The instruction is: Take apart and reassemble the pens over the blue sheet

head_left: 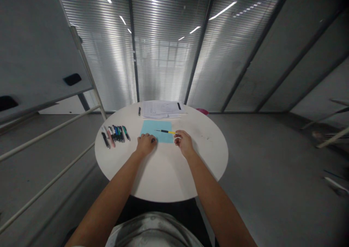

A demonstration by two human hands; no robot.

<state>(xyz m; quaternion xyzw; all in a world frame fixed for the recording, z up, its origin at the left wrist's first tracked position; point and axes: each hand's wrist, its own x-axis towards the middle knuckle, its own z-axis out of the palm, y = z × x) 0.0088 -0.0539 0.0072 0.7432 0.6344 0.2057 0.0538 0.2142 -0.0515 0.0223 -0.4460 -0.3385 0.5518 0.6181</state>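
My right hand [183, 142] pinches a slim yellow-and-black pen-like stick [168, 132] by its yellow end. Its thin tip points left over a light blue sheet [158, 125]; whether it is a pen with its refill showing or a small screwdriver, I cannot tell. At the sheet's lower left edge, my left hand [146, 143] is closed, with a small dark piece [153, 140] at its fingertips, mostly hidden. Left of that hand lies a row of pens [117, 133] in black, blue, green, white and pink.
The round white table [163, 181] bears a stack of printed papers [160, 109] at the back, beside a dark pen [139, 111]. Small dark bits [207, 138] lie on the right. A whiteboard on a metal frame [98, 101] stands at left, blinds [163, 65] behind.
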